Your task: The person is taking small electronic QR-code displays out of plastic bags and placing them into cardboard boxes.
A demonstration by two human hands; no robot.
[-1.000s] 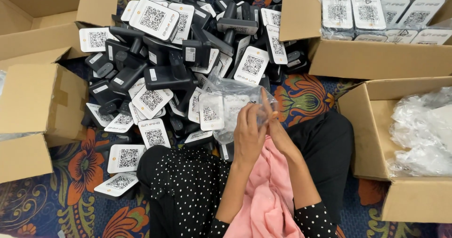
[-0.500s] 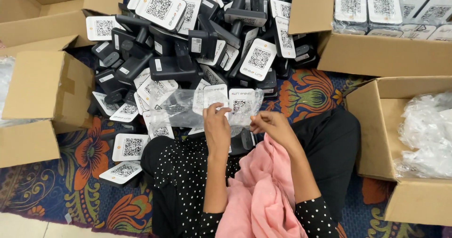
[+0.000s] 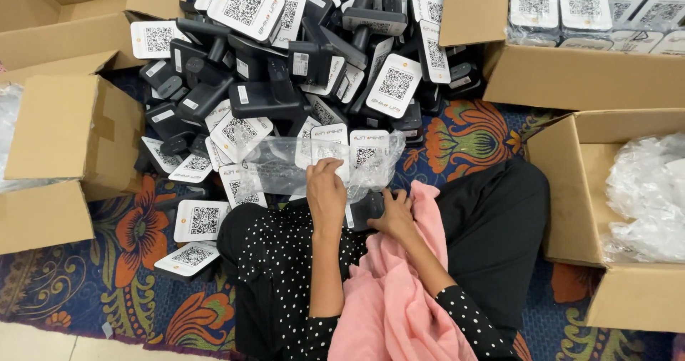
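My left hand [image 3: 326, 188] pinches a clear plastic bag [image 3: 282, 167] that lies stretched out to the left over my lap and the edge of the pile. My right hand [image 3: 394, 215] grips a small black device with a white code card [image 3: 365, 210] at the bag's right end, low on my lap. Just beyond both hands spreads a big heap of the same black stands with white code cards [image 3: 307, 68]. A pink cloth [image 3: 399, 290] drapes over my legs.
Open cardboard boxes ring the spot: one at the left [image 3: 68, 129], one at the upper right holding bagged devices [image 3: 571, 75], one at the right with clear plastic bags [image 3: 578, 211]. A patterned floral mat [image 3: 135, 290] covers the floor.
Both hands have dropped from chest height toward my lap. The bag is now pulled out flat to the left, and my right hand has taken a black device.
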